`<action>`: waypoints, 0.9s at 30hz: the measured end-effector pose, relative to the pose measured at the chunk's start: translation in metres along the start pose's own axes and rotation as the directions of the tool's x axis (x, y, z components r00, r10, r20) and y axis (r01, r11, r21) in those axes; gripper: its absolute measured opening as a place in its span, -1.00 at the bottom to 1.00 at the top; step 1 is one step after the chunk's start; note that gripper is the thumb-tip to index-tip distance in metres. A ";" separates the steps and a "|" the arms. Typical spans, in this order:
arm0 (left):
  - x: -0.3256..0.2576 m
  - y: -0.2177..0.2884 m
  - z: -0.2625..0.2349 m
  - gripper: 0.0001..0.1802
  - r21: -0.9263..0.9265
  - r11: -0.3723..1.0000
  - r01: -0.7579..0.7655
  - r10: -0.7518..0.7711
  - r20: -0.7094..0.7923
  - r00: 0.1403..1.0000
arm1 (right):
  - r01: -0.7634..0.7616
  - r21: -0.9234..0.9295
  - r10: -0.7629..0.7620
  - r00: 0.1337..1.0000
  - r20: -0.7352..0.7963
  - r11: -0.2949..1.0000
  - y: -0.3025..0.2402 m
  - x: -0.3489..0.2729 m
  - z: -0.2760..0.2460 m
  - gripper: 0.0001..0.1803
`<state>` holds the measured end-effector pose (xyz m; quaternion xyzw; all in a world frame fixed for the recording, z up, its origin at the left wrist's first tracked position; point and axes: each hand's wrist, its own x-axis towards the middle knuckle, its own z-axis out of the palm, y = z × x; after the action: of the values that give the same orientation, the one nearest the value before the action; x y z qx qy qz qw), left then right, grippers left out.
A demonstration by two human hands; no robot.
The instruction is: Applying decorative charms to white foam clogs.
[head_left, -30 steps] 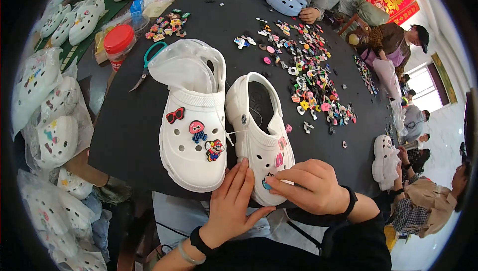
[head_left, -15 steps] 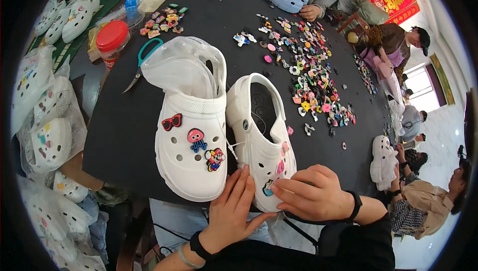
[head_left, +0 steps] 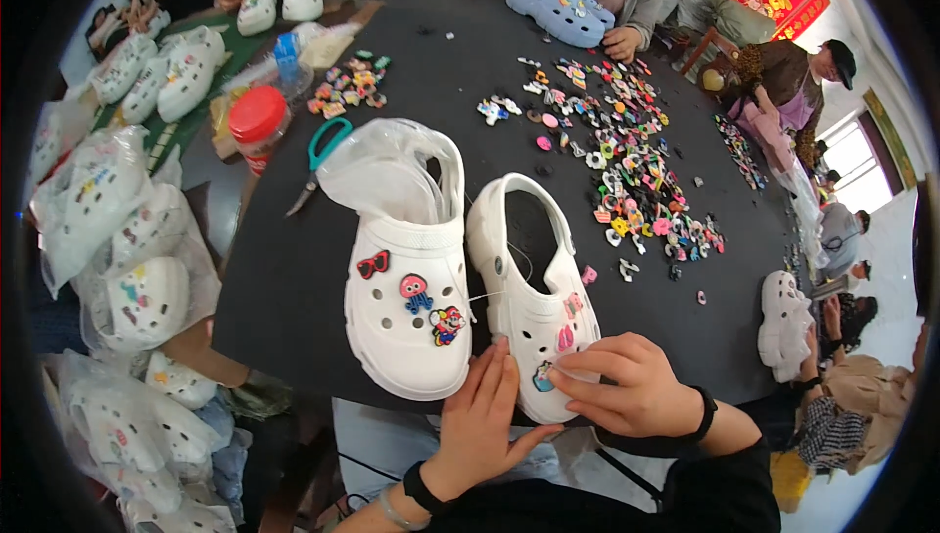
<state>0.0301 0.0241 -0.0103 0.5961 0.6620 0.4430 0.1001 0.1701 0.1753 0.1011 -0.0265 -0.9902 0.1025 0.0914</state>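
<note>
Two white clogs stand side by side at the near edge of the table, toes towards me. The right clog [head_left: 506,321] carries pink shoe charms and a small blue shoe charm [head_left: 542,376] near its toe. My left hand [head_left: 480,411] cups that toe, fingers stretched along its left side and thumb across the front. At the blue charm, the fingers of my right hand [head_left: 627,383] are pinched together, partly hiding it. The left clog [head_left: 406,357] bears a sunglasses charm [head_left: 373,265], a pink-and-blue jellyfish charm [head_left: 415,291] and a cartoon-figure charm [head_left: 446,325]. Clear plastic [head_left: 382,176] fills its heel opening.
Loose charms [head_left: 636,181] lie scattered across the black table [head_left: 294,308]. Teal-handled scissors [head_left: 318,166] and a red-lidded jar [head_left: 258,119] are at the left. Bagged white clogs [head_left: 147,303] crowd further left. Across the table, a person's hand is near a blue clog [head_left: 560,12].
The whole view has shifted, so the table and clogs appear further right and slightly lower. Both my hands stay on the right clog, the right one still at the blue charm.
</note>
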 end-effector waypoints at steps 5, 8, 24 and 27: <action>0.007 0.013 -0.031 -0.26 -0.245 0.964 0.104 -0.085 0.086 0.993 | -0.189 0.268 0.210 0.976 -0.051 0.945 0.001 -0.023 0.000 -0.52; 0.003 0.016 -0.080 -0.41 -0.295 0.954 0.052 0.007 0.196 0.981 | -0.176 0.341 0.231 0.964 -0.128 0.923 0.005 -0.045 -0.001 -0.61; 0.166 0.001 -0.130 -0.40 0.299 0.939 -0.170 0.019 0.447 0.894 | -0.179 0.352 0.201 0.979 -0.026 0.919 -0.013 -0.056 0.020 -0.61; 0.182 -0.014 -0.127 -0.36 0.254 0.940 -0.227 0.030 0.602 0.798 | -0.127 0.351 0.159 0.985 -0.064 0.928 -0.013 -0.046 0.032 -0.55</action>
<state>-0.1126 0.1261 0.1267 0.7561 0.6172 0.1306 0.1741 0.2084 0.1532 0.0649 -0.0867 -0.9469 0.2800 0.1323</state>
